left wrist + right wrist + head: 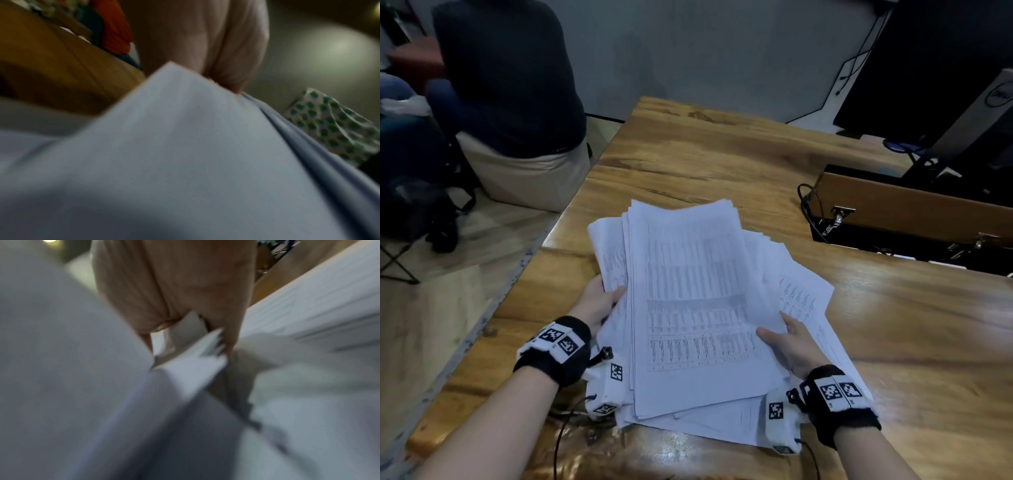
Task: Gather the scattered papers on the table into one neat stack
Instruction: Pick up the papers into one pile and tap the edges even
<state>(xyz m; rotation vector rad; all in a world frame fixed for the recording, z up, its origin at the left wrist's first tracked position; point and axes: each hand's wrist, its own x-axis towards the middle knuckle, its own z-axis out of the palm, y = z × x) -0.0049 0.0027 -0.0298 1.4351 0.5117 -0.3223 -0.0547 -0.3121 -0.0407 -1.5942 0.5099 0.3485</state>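
Note:
A loose, fanned pile of white printed papers lies on the wooden table in front of me. My left hand grips the pile's left edge, thumb on top and fingers beneath. My right hand grips its right side, thumb on the top sheets, with more sheets spread out under and beyond it. In the left wrist view the papers fill the frame below my left hand. The right wrist view shows my right hand pinching a bundle of sheet edges.
An open wooden case with metal latches and cables sits on the table at right, with a monitor stand behind it. A seated person is left of the table. The table's left edge runs near the pile.

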